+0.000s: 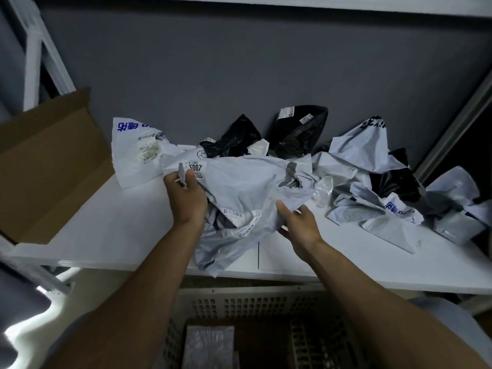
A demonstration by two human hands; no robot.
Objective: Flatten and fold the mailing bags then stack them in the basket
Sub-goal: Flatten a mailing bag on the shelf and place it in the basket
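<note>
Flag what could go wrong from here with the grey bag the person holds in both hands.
1. The grey mailing bag has a torn opening; stretching it between the left hand and right hand may rip it further.
2. The left grip is only a corner pinch and may slip.
3. Its lower end hangs past the table edge above the basket, so it could drop in unfolded.

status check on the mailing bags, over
Left hand pinches grey mailing bag at corner, right hand grips its edge. Bag crumpled, unfolded. Loose bags piled behind.
</note>
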